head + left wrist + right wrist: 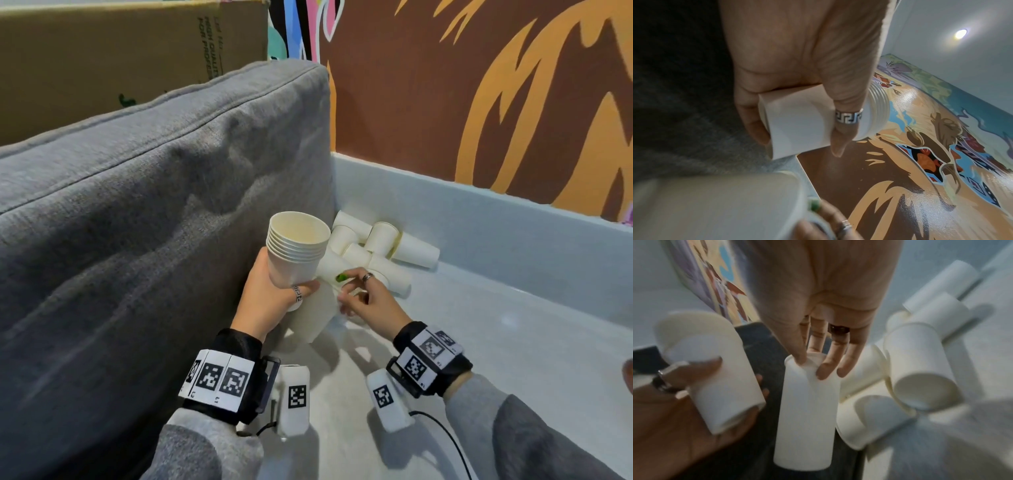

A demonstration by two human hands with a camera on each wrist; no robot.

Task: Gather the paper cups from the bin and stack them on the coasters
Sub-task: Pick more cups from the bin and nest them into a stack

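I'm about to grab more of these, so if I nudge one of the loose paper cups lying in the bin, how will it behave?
A loose cup lies on its side, so it would probably roll, curving because it tapers. It is thin paper and likely light, so a nudge may send it skidding. A hard squeeze would probably dent it.

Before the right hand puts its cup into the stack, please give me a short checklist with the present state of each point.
1. Left hand holds the stack firmly: ok.
2. Stack mouth open and turned upward: ok.
3. Right hand grips one cup at its end: ok.
4. That cup is a single one, not two nested: cannot tell.
5. Loose cups left on the bin floor: not ok, several still lie there.
6. Coasters ready: cannot tell, none in view.
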